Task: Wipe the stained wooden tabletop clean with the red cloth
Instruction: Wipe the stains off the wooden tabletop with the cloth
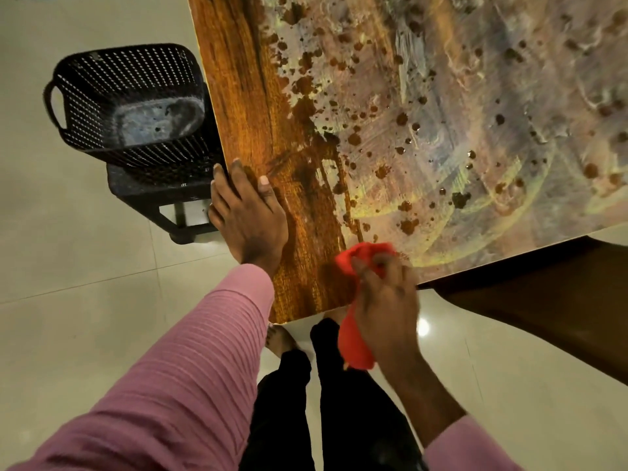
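Red cloth (365, 255) sits bunched at the near edge of the table (238, 96), close to the near-left corner. Part of it is pressed to the wood and a tail hangs below the edge in front of the person's legs. In the head view, the only 1 given, the right hand (387, 307) has its fingers curled round the wad and grips it. That hand is slightly blurred, so the exact lay of the fingers is unclear. Bunching the cloth gives a thick pad to press with, I judge, and working from the edge lets strokes run outward into the mess.

The left hand (249, 219) lies flat on the table by its left edge, fingers straight and holding nothing, the outer fingers reaching over the rim. It reads as a brace: weight on that arm frees the other to lean in and scrub.

A strip of bare wood grain runs along the left side. Beyond it, brown splatters (407, 226) and a pale smeared film (509, 96) cover most of the surface, so nearly all of the wiping looks undone. A black basket (129, 96) stands on a dark stool (153, 198) just beside the table's left edge, on the tiled floor (68, 283), probably parked there within reach.
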